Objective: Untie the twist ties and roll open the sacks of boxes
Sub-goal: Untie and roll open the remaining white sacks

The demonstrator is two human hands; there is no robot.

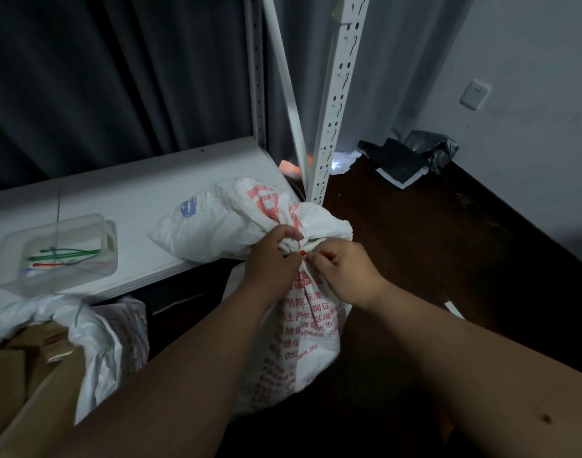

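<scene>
A white woven sack (307,328) with red print stands on the dark floor, its gathered top flopped over the edge of the white shelf (124,190). A red twist tie (302,252) circles the sack's neck. My left hand (276,256) grips the bunched neck, its fingers curled by the tie. My right hand (340,264) pinches the tie's end, a bit of red showing between its fingers. At the lower left a second white sack (94,328) sits open, with cardboard boxes (21,365) showing inside it.
A clear plastic tub (56,254) on the shelf holds several loose green, blue and red ties. White perforated shelf posts (332,104) rise just behind the sack. A black bag (412,153) lies on the floor by the wall. Grey curtains hang behind.
</scene>
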